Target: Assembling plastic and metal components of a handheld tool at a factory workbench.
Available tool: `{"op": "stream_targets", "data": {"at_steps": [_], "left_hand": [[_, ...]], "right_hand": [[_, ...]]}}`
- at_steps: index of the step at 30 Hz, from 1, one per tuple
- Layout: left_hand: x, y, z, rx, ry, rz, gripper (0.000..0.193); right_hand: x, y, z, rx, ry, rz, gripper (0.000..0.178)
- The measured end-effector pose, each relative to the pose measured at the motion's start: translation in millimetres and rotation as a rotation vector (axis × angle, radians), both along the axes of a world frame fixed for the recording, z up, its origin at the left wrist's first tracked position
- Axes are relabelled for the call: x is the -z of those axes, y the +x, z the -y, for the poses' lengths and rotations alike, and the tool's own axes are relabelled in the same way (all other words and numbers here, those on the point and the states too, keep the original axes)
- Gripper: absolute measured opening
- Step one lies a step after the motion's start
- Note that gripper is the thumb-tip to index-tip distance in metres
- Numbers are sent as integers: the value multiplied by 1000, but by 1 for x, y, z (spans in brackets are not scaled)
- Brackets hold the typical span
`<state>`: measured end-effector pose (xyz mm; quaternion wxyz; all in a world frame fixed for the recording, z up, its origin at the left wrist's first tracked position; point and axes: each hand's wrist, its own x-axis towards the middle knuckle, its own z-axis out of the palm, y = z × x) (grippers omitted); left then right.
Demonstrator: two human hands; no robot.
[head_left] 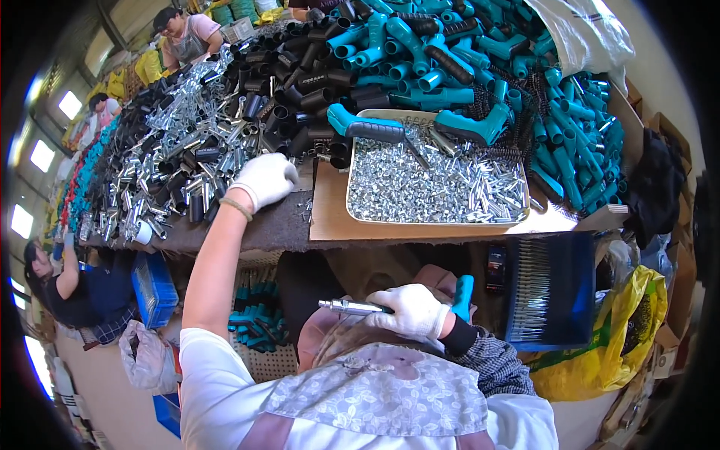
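My left hand (264,182), in a white glove, is closed at the table edge beside the pile of shiny metal tubes (202,176) and black sleeves. Its fingertips are turned away, so whatever they hold is hidden. Close to my lap, my gloved right hand (412,310) grips a teal-handled tool with a metal shaft (352,306). The shaft points left, and the teal handle (463,296) shows behind the hand. Ahead lies a cream tray (435,220) of small metal fittings and pins, with two teal-and-black pistol grips (367,127) across its far rim.
Teal handles (405,45) and black sleeves (319,82) are heaped across the far table. Below the edge are a blue crate (551,292) of metal rods, a phone (496,267), a yellow sack (607,337) and a basket of teal handles (259,315). Other people work along the left.
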<state>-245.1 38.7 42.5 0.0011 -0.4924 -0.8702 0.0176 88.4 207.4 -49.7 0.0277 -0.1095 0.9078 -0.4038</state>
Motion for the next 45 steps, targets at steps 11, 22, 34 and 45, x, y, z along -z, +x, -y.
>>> {"op": "stream_targets", "data": {"at_steps": [11, 22, 34, 45], "left_hand": [[21, 5, -19, -205, -167, -379, 24], [30, 27, -23, -300, -131, -419, 24], [24, 31, -15, -135, 93, -121, 24], [-11, 60, 14, -248, 340, 126, 29]], "right_hand": [[1, -3, 2, -9, -22, 9, 44], [-8, 0, 4, -10, 1, 30, 39], [-9, 0, 7, 2, 7, -14, 42], [-16, 4, 6, 25, -13, -27, 42]]}}
